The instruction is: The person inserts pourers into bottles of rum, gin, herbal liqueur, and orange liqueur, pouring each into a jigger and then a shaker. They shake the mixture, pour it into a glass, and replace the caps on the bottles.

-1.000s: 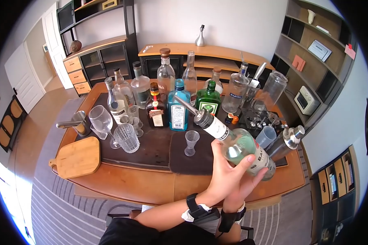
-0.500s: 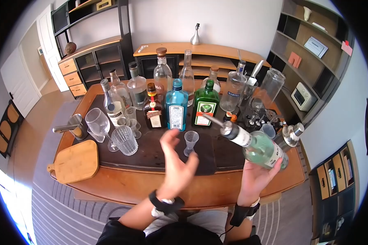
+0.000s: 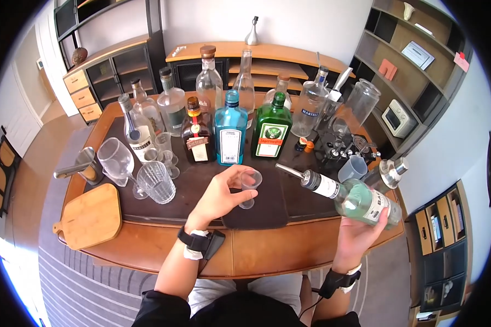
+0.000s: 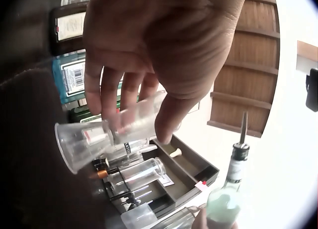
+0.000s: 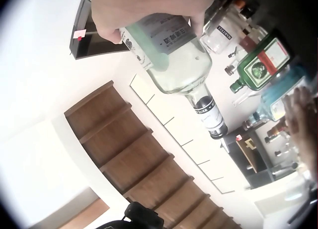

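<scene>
In the head view the left hand (image 3: pixel 219 197) has its thumb and fingers around the upper part of a small clear double-ended jigger (image 3: pixel 250 181), which stands upright on the dark mat. The left wrist view shows the jigger (image 4: pixel 82 142) between thumb and fingers. At the right, the right hand (image 3: pixel 359 240) holds a clear, green-tinted bottle (image 3: pixel 365 203) by its lower body, tilted with its metal pour spout (image 3: pixel 290 171) toward the left. The right wrist view has that bottle (image 5: pixel 181 65) gripped under the palm.
Behind the jigger stand brown, blue (image 3: pixel 230 136) and green (image 3: pixel 269 131) bottles, with clear bottles around them. Glasses (image 3: pixel 156 183), a metal cup and a wooden board (image 3: pixel 91 217) are at the left. A shaker (image 3: pixel 389 172), a plastic cup (image 3: pixel 353 168) and bar tools stand at the right.
The left hand has left the bottle and moved left to take hold of the jigger. The right hand has carried the bottle to the right, its spout now lying closer to level.
</scene>
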The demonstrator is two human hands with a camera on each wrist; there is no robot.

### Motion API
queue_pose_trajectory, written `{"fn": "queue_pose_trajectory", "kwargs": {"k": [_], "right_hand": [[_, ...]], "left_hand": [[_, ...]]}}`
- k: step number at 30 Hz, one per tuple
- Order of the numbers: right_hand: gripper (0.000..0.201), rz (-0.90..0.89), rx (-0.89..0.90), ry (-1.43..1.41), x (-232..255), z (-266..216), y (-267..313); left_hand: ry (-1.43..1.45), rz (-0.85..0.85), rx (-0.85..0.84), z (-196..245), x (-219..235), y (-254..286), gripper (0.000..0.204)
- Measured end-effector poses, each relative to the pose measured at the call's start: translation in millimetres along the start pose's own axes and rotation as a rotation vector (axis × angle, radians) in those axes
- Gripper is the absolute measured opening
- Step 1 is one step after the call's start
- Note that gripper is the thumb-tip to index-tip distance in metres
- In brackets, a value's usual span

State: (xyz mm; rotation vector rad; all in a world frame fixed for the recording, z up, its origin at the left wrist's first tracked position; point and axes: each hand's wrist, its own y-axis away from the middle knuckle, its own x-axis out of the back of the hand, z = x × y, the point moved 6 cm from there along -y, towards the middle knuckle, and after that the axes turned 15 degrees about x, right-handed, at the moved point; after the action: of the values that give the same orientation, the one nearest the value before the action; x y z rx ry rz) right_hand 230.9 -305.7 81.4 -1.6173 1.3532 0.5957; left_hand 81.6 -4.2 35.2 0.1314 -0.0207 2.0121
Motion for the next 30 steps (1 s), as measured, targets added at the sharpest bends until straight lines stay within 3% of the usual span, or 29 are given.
{"fn": "queue_pose_trajectory", "kwargs": {"k": [5, 8, 15, 17, 19, 25, 30], "right_hand": [[0.053, -0.018, 0.042, 0.103, -0.2, -7.4, -4.8], [0.056, -0.031, 0.039, 0.112, 5.9, -7.5, -8.2], [0.055, 0.012, -0.053, 0.105, 19.4, 8.6, 1.8], [0.056, 0.011, -0.099, 0.114, 24.4, 13.9, 4.5], [0.059, 0.035, -0.123, 0.138, 29.2, 19.5, 6.7], [0.052, 0.068, -0.192, 0.082, 36.5, 30.5, 11.2], [0.057, 0.148, -0.181, 0.14, 37.7, 36.6, 14.5]], "left_hand": [[0.034, -0.191, 0.019, 19.6, -2.3, 15.2, 0.052], [0.147, -0.25, 0.054, 14.9, -0.8, 15.1, 0.053], [0.088, -0.296, 0.074, -6.7, 0.3, 4.8, 0.054], [0.114, -0.281, 0.072, -11.9, 0.6, 2.1, 0.055], [-0.024, -0.149, -0.013, -6.1, 2.1, 2.3, 0.059], [0.028, 0.014, 0.017, -14.4, 10.9, -7.3, 0.059], [-0.239, 0.106, 0.052, -4.7, 6.7, -5.8, 0.06]]}}
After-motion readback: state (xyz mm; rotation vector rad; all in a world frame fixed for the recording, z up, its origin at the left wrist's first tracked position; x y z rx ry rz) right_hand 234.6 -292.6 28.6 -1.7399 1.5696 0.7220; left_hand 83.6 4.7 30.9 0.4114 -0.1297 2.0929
